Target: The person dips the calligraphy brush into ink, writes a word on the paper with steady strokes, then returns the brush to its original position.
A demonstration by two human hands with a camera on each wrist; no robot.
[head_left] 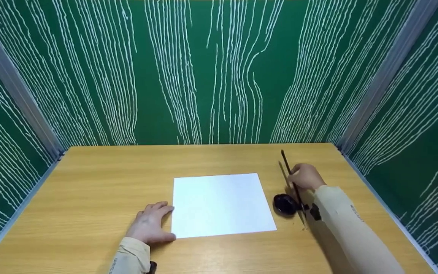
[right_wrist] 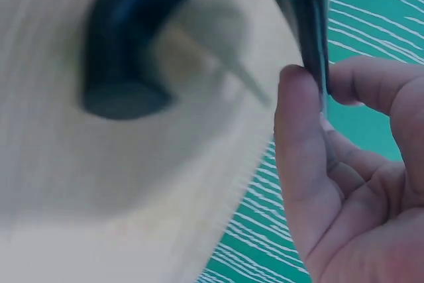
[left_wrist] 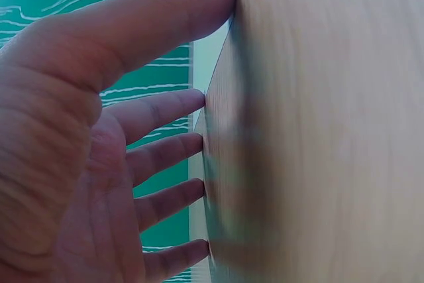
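Note:
A blank white sheet of paper [head_left: 222, 205] lies flat on the table. My left hand [head_left: 150, 222] rests at its left side, thumb and forefinger tips at the paper's edge and the fingers [left_wrist: 162, 111] spread and mostly straight. To the right of the paper, my right hand [head_left: 307, 177] pinches a slim dark brush [head_left: 286, 163] between thumb and fingertips. The brush leans, its lower end down beside a small round black dish [head_left: 284, 205]. In the right wrist view a blurred dark curved piece [right_wrist: 126, 64] with a flat end appears below the brush shaft [right_wrist: 311, 24].
The wooden table [head_left: 89, 182] is enclosed by green walls [head_left: 222, 76] with wavy white lines, at the back and both sides. Grey posts [head_left: 386, 72] stand at the corners. Small specks [head_left: 303, 229] lie on the wood below the dish.

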